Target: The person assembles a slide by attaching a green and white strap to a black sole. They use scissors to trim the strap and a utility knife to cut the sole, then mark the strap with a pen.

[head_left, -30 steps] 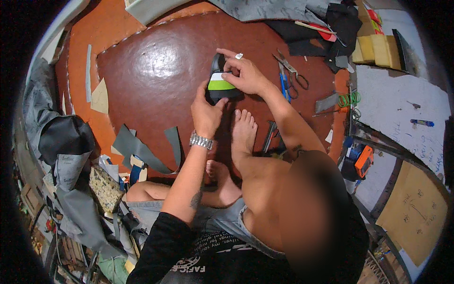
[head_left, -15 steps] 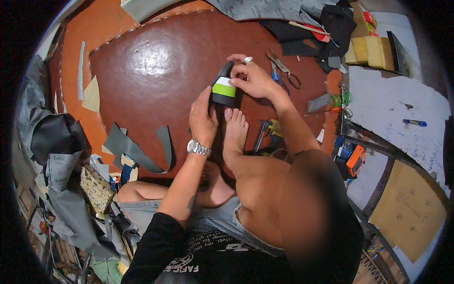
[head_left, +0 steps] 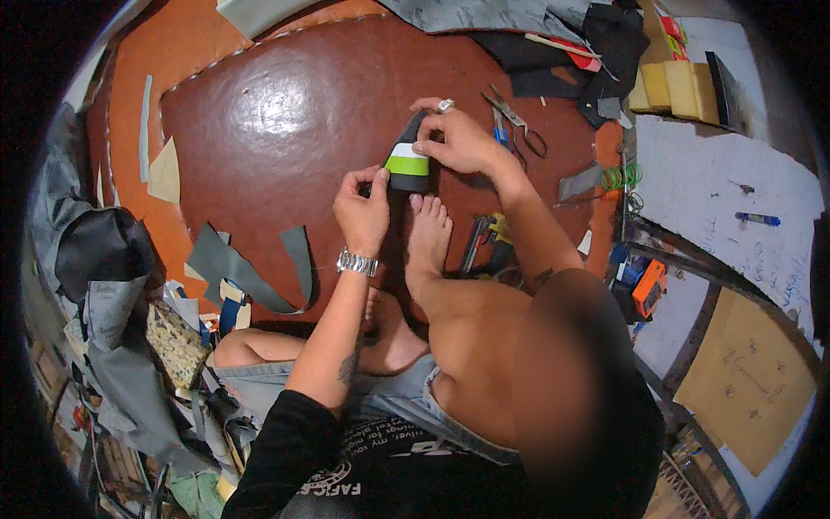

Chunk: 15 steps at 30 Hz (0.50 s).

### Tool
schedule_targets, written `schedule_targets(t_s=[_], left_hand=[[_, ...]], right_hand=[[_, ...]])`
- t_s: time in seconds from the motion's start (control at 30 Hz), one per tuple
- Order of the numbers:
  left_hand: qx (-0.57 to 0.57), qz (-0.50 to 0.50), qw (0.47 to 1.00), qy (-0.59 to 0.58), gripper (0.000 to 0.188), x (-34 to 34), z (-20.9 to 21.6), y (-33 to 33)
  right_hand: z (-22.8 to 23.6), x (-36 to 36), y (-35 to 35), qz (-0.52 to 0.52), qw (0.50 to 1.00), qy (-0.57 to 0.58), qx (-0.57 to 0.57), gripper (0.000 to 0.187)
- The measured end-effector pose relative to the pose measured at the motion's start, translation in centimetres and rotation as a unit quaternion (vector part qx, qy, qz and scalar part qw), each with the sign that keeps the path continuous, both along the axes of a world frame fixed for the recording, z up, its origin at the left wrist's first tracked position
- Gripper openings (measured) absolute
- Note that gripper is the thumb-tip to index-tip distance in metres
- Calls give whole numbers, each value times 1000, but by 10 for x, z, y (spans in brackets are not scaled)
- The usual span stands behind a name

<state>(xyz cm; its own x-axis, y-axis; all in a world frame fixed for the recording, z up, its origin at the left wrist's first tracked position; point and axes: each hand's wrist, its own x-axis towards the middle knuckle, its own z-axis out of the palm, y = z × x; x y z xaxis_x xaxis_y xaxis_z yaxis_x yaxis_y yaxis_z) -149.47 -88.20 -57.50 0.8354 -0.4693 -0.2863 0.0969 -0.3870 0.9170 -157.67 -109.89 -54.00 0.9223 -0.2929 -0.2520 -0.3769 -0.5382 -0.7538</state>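
A small tapered black piece with a white band and a lime-green band [head_left: 408, 165] stands on the brown work surface, just beyond my bare foot [head_left: 427, 227]. My right hand [head_left: 465, 140], with a ring on one finger, grips its upper part; the thumb lies by the white band and the fingers reach over the far end. At its left edge, beside the green band, my left hand [head_left: 361, 214] pinches with thumb and fingertips. A metal watch [head_left: 356, 262] is on my left wrist. The side of the piece facing away from me is hidden.
Scissors [head_left: 517, 121] lie right of my right hand. A staple gun-like tool [head_left: 486, 242] rests beside my foot. Grey offcuts [head_left: 242, 272] lie at left, near piled grey material [head_left: 117, 251]. Yellow foam blocks [head_left: 679, 89] and an orange device [head_left: 648, 288] are at right.
My left hand has turned from straight fingers along the piece's left side to a bent-finger pinch at its edge. My right hand keeps its hold.
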Motion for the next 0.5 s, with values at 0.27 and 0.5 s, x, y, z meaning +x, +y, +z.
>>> schedule_targets(t_s=[0.27, 0.5], left_hand=[[-43, -4, 997, 60, 17, 6, -4, 2], [-7, -15, 996, 84, 17, 11, 8, -2]], right_hand=[[-10, 7, -9, 23, 1000, -7, -5, 25], [-15, 5, -8, 8, 1000, -17, -15, 27]])
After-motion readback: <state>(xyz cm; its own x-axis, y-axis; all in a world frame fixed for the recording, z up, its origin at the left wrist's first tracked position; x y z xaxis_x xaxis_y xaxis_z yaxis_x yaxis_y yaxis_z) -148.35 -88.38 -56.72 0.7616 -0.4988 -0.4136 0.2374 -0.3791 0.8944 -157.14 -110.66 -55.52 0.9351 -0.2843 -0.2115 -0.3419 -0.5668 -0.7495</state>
